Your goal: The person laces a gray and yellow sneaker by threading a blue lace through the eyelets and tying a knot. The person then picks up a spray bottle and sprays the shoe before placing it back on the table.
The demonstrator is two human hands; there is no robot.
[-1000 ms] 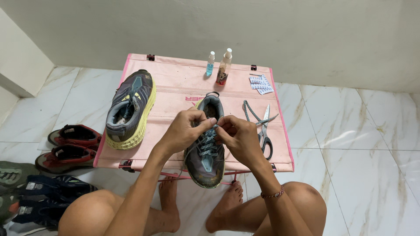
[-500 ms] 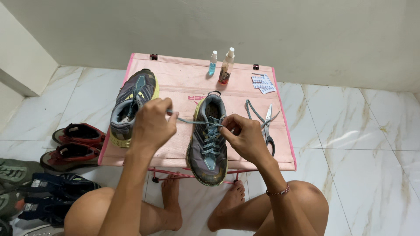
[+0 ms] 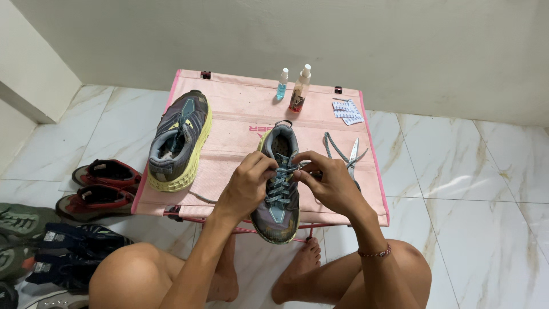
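A grey running shoe with a yellow-green sole lies on the low pink table, toe toward me. My left hand pinches its light blue lace at the upper eyelets on the left side. My right hand pinches the lace on the right side, fingers closed on it. Both hands meet over the shoe's tongue. The matching second shoe rests on the table's left part, untouched.
Scissors and a loose grey lace lie right of the shoe. Two small bottles and a stack of small packets sit at the table's far edge. Red shoes and dark shoes are on the tiled floor at left.
My left hand had pulled the lace out to the left; it has come back in to the shoe's eyelets. Both hands are again close together over the tongue.
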